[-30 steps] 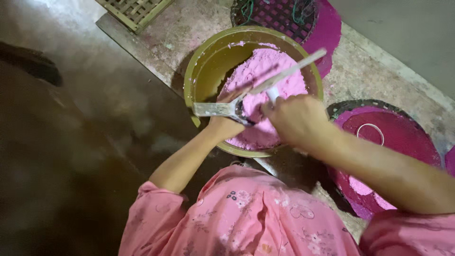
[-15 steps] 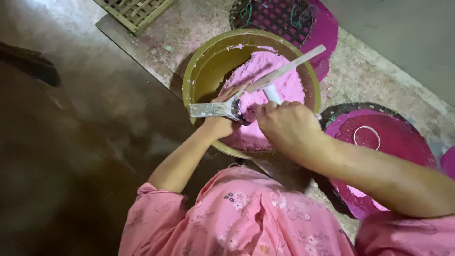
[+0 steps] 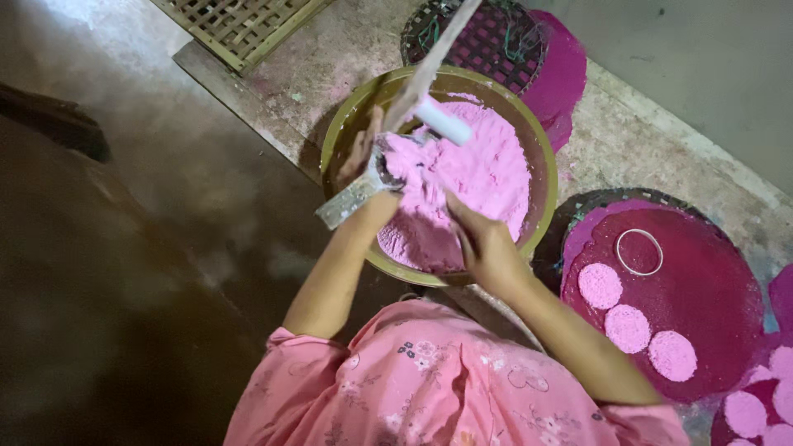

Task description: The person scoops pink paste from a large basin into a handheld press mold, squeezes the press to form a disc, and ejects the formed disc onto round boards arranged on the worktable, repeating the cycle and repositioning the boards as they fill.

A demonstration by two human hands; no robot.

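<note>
The bowl [image 3: 541,177] sits on the floor in front of the person. The dough [image 3: 475,177] lies in it. A round tray [image 3: 710,289] lies to its right, with three flat discs [image 3: 628,328] and a ring [image 3: 639,251] on it. A basket [image 3: 487,41] lies behind the bowl.

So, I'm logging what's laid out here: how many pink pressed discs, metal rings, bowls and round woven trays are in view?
Pink discs: 6, three whole on the near tray and three partly cut off at the frame corner
Metal ring: 1
Bowl of pink powder: 1
Round woven trays: 3, one only partly in frame
Total: 11
</note>
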